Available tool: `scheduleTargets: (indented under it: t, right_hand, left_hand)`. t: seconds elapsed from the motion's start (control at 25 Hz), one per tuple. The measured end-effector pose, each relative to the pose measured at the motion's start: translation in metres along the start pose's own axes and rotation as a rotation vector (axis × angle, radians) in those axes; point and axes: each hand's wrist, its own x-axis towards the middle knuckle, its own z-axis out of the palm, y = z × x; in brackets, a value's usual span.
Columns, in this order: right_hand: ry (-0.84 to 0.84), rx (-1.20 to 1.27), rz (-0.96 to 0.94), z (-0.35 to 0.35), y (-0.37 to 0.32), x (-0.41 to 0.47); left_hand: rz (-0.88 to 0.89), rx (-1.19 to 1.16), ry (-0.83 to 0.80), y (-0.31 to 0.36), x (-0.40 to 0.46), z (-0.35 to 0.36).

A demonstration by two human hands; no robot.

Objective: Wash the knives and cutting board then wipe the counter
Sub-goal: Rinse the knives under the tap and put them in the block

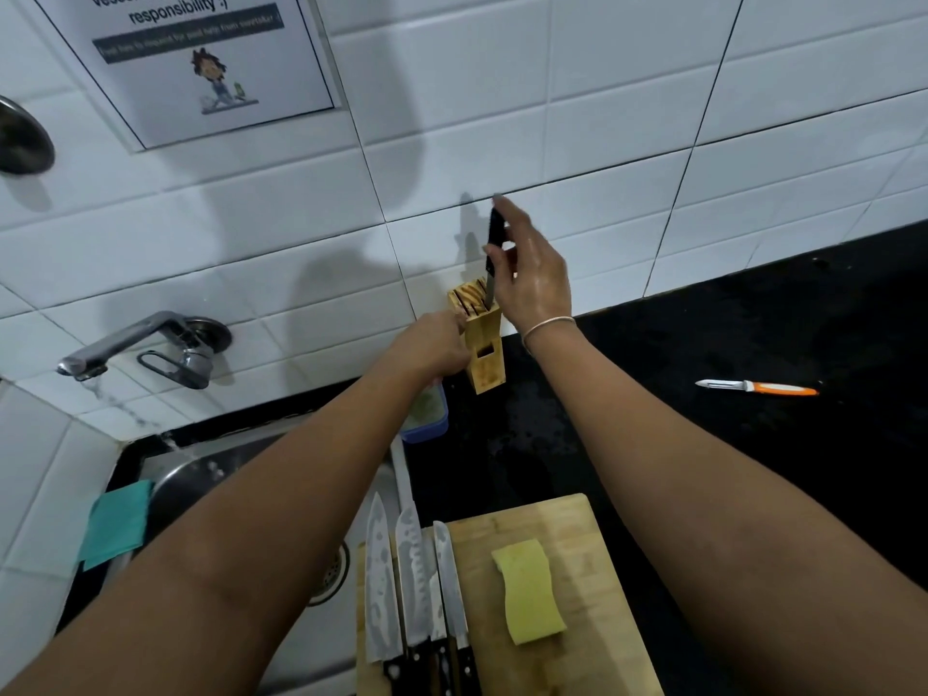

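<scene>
My right hand (532, 273) pinches the black handle of a small knife (494, 243), held upright with its blade tip in a slot of the wooden knife block (484, 344) by the tiled wall. My left hand (434, 346) grips the block's left side. Near the front, three knives (412, 575) lie side by side, blades pointing away, on the left edge of the wooden cutting board (567, 524). A yellow sponge (530, 592) lies on the board.
An orange-handled peeler (758, 387) lies on the black counter (753, 469) to the right. A blue tub (427, 416) sits under my left forearm. The steel sink (201, 474), tap (145, 346) and a teal cloth (118, 524) are at left.
</scene>
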Motion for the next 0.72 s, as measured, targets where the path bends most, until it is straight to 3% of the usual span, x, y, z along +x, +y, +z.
scheduleTargets:
  t: [0.2, 0.44, 0.56, 0.64, 0.72]
  right_hand:
    - [-0.267, -0.193, 0.023, 0.004, 0.016, -0.025]
    - [-0.116, -0.218, -0.010, 0.005, 0.003, -0.034]
    - [-0.006, -0.191, 0.026, 0.008, -0.009, -0.060]
    - [-0.083, -0.154, 0.070, 0.014, -0.017, -0.086]
    - [-0.221, -0.137, 0.115, 0.021, -0.025, -0.116]
  left_hand:
    - [-0.057, -0.130, -0.036, -0.004, -0.004, 0.003]
    - [-0.097, -0.286, -0.040, -0.008, 0.001, 0.008]
    - [-0.086, -0.436, 0.141, -0.019, -0.005, 0.009]
    - [-0.100, -0.448, 0.266, -0.032, -0.016, 0.013]
    - [-0.136, -0.472, 0.267, -0.049, -0.032, 0.026]
